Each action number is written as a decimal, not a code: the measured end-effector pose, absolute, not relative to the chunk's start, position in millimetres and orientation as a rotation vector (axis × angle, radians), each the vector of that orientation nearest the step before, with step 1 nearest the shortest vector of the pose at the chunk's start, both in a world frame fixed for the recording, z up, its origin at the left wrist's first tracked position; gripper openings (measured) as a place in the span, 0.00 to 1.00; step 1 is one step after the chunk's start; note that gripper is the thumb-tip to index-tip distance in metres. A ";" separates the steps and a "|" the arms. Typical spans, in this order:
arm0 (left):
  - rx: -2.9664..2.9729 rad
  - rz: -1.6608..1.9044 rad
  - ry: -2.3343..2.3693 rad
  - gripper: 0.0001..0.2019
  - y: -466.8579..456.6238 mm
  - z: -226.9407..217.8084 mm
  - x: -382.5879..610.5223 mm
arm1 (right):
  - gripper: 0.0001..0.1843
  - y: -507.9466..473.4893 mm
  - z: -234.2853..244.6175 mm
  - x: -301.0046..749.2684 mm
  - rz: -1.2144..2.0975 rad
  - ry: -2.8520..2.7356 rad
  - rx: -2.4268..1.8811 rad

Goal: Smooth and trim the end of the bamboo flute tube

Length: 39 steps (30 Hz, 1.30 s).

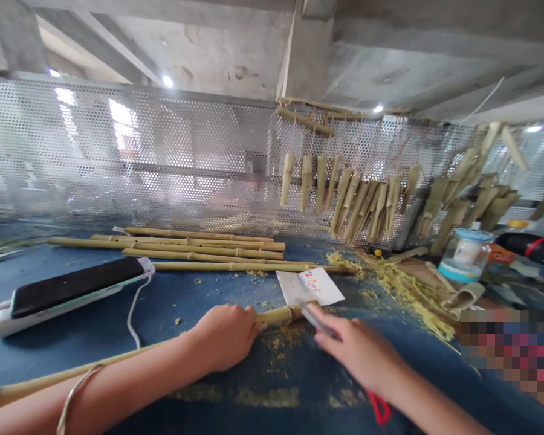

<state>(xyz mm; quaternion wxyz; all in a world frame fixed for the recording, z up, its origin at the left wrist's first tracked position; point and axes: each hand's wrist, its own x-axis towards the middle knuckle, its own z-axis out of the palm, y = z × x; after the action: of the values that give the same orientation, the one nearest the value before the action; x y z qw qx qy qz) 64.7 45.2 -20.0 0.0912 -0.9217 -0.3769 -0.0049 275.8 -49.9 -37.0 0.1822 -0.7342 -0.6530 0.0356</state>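
My left hand [230, 337] is closed around a long bamboo pole [278, 315] near its right end. The pole runs back to the lower left, passing behind my forearm. In my right hand [360, 347] is a grey knife [320, 320], slightly smeared by motion. Its blade reaches the cut end of the pole, just past a node; whether it touches cannot be made out. A red cord loop [379, 406] hangs below my right wrist. Fine shavings [281, 350] lie on the blue table [236, 377] under the pole's end.
Several bamboo poles [199, 248] lie across the table's back, with a printed white paper [312, 286] in front. A phone [79, 284] with a cable is at left. Split bamboo pieces [353, 202] hang on perforated metal mesh [199, 151]. Right are shavings and a blue-lidded jar [466, 254].
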 end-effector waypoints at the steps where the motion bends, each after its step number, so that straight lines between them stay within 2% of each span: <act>1: -2.739 -0.008 -1.129 0.23 45.5 -20.1 65.0 | 0.26 -50.1 -37.2 274.9 0.039 -1.814 -2.062; 6: -2.739 0.000 -1.129 0.23 45.1 -19.9 65.2 | 0.25 -48.6 -40.1 278.9 0.106 -1.815 -2.034; 14: -2.713 -0.030 -1.083 0.18 35.9 -16.5 64.2 | 0.19 -40.1 -36.8 293.1 0.592 -1.415 -1.680; 19: -2.618 -0.056 -1.050 0.15 24.6 -11.7 69.4 | 0.13 -45.5 -28.8 279.5 0.441 -1.401 -1.604; 32: -2.676 -0.055 -0.897 0.14 10.2 -16.6 71.7 | 0.16 -53.7 -26.1 262.2 0.293 -1.443 -1.697; 39: -2.652 -0.053 -0.910 0.15 7.7 -15.4 71.4 | 0.06 -56.2 -25.2 260.0 0.154 -1.511 -1.782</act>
<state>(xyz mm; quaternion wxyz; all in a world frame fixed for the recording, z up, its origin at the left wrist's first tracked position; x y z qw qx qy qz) 71.4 7.7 -15.4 0.1679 -0.9323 -0.3199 -0.0188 260.0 -56.2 -25.2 0.3896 -0.7008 -0.5944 0.0605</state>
